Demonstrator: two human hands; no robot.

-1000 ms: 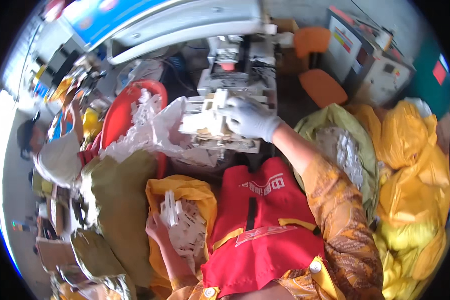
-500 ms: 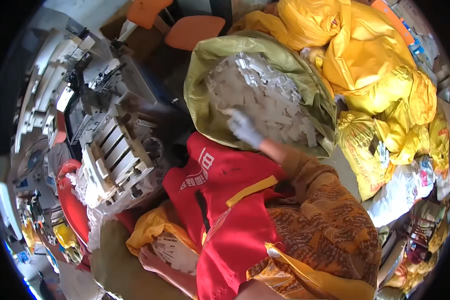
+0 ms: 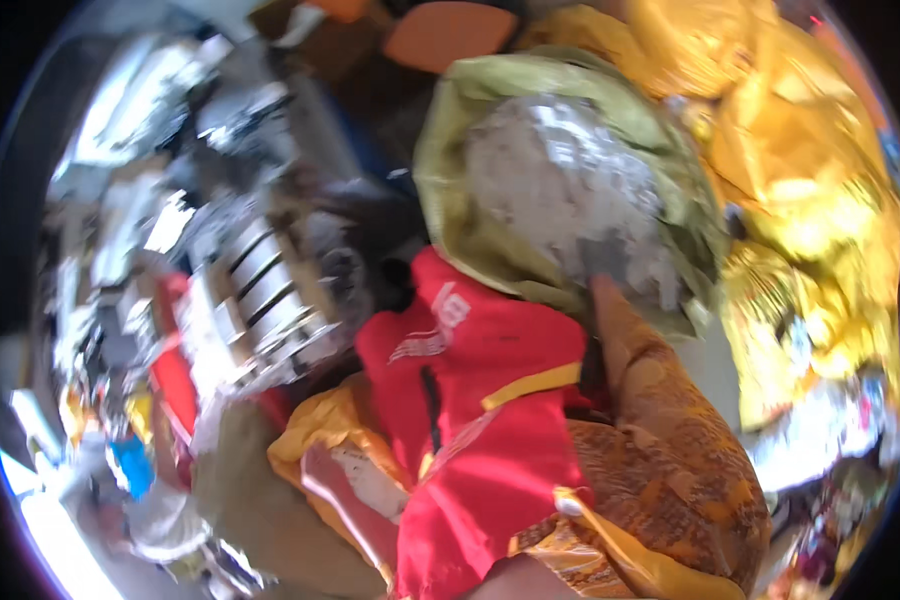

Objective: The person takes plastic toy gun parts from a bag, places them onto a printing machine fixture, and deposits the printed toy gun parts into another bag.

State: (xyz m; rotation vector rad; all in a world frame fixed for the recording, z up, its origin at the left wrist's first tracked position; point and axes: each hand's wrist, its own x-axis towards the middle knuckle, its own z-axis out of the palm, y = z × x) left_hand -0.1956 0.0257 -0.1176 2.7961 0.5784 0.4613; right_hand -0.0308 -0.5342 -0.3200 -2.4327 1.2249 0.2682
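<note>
A large green woven sack (image 3: 440,215) stands open in front of me, heaped with small pale, shiny pieces (image 3: 530,190) whose kind I cannot make out. My right hand (image 3: 608,262), in a grey-white glove, is down among these pieces near the sack's near side. Motion blur smears its fingers, so what it holds is unclear. On my left, a yellow-orange bag (image 3: 305,425) holds white pieces (image 3: 375,485). My left hand (image 3: 322,468) lies along the inside of that bag's left edge, blurred, with its fingers not distinguishable. A red apron (image 3: 490,430) covers my front.
A bench machine with pale slotted blocks (image 3: 270,280) stands to the left. Full yellow bags (image 3: 790,130) are piled at the right. An orange seat (image 3: 450,35) is beyond the sack. A clear plastic bag (image 3: 820,430) lies at the lower right.
The view has shifted, moving the scene rightward, and is blurrier. My right hand has moved from the sack's left-middle to its near right side. My left hand has moved up along the yellow-orange bag's edge.
</note>
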